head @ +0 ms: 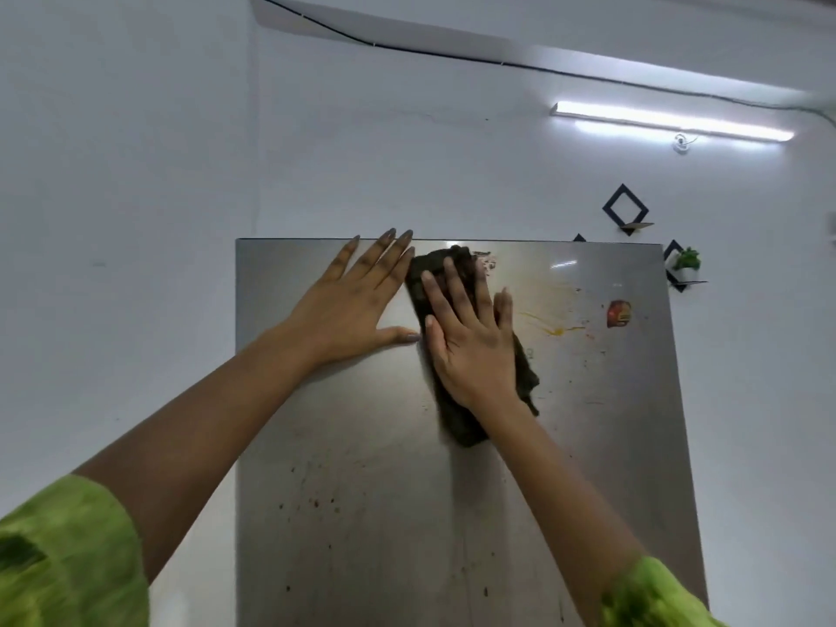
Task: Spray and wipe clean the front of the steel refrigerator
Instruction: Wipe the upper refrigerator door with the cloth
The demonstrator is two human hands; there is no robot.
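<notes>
The steel refrigerator front [362, 513] fills the middle of the head view, its top edge just above my fingertips. My left hand [357, 305] lies flat and open against the steel near the top left, holding nothing. My right hand [470, 341] presses a dark cloth [457, 423] flat against the door just right of the left hand; the cloth sticks out above my fingers and below my wrist. Yellow streaks [549, 325] and brown specks mark the steel to the right of the cloth. More dark specks [316, 504] dot the lower door. No spray bottle is in view.
A red and yellow magnet [619, 313] sticks to the door near its right edge. White wall surrounds the fridge. Black diamond wall shelves [625, 209], one with a small green plant [686, 260], hang at the right. A tube light [669, 122] glows above.
</notes>
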